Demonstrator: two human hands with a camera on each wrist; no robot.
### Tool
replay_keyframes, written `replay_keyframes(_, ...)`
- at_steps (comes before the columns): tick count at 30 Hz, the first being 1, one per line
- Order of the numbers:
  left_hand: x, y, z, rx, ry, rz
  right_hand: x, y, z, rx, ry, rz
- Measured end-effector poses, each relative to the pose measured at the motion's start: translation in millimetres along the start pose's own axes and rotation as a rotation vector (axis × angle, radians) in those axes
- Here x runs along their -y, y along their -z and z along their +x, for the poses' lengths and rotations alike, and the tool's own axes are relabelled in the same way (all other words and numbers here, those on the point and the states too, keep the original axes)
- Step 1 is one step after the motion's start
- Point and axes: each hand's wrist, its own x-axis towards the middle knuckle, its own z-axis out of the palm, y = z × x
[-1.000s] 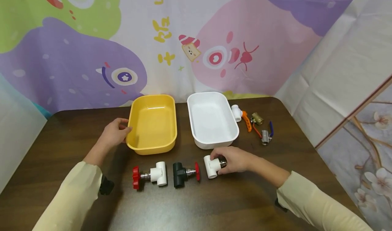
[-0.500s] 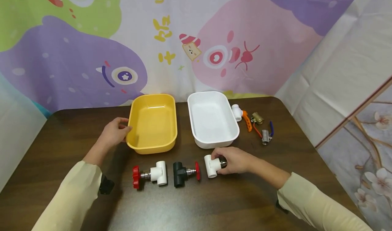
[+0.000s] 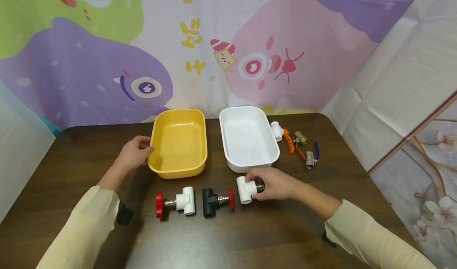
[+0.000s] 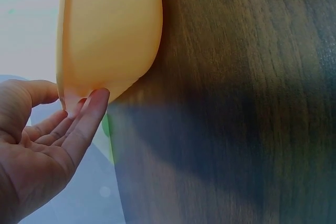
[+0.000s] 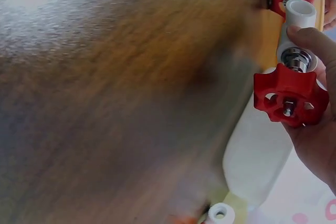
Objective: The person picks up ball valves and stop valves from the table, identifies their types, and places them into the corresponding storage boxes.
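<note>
1. White plastic forms the tee-shaped valve body (image 3: 245, 190), a short round pipe with a side branch; the right wrist view shows one open pipe end, a shiny metal stem (image 5: 296, 60) and a lobed red handwheel (image 5: 289, 98).
2. It sits at the fingertips of the right hand (image 3: 274, 183), which grasps it around the branch, thumb and fingers on opposite sides. I cannot tell whether it touches the brown wood-grained surface (image 3: 200, 247).
3. The left hand (image 3: 135, 153), well apart from it, pinches the rim of a yellow rectangular plastic tray (image 3: 177, 173), thumb on one side and fingers against the outer wall.
4. Just beyond the held valve is a white rectangular plastic tray (image 3: 246, 168).
5. To its left lie a black tee valve (image 3: 210, 202) and another white tee valve (image 3: 184, 202), both red-wheeled.
6. Right of the white tray are a white valve with an orange handle (image 3: 276, 131), a brass-coloured valve (image 3: 301, 138) and a silver metal valve with a blue lever (image 3: 310, 160).
</note>
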Motion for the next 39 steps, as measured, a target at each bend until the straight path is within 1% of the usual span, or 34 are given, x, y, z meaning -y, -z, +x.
replay_keyframes(5, -0.6, 0.1, -0.6, -0.003, -0.004, -0.006, 8, 8, 3, -0.008, 0.025, -0.003)
replay_keyframes(13, -1.1, -0.1, -1.2, -0.001, 0.007, -0.010, 19, 17, 9, -0.017, 0.020, -0.019)
replay_keyframes(19, -2.0, 0.5, -1.8, -0.004, 0.004, -0.032, 27, 26, 16, -0.044, 0.021, -0.036)
replay_keyframes(26, -1.8, 1.2, -2.8, 0.004, 0.000, -0.047, 36, 38, 28, -0.101, 0.055, -0.071)
replay_keyframes(28, -1.1, 1.4, -3.0, 0.003, -0.001, -0.051, 39, 41, 33, -0.110, 0.051, -0.068)
replay_keyframes(33, -0.1, 1.4, -2.6, -0.002, -0.005, -0.067, 44, 43, 42, -0.104, 0.025, -0.055)
replay_keyframes(39, 1.0, 1.8, -1.7, -0.004, -0.001, -0.085, 49, 42, 51, -0.109, 0.018, -0.073)
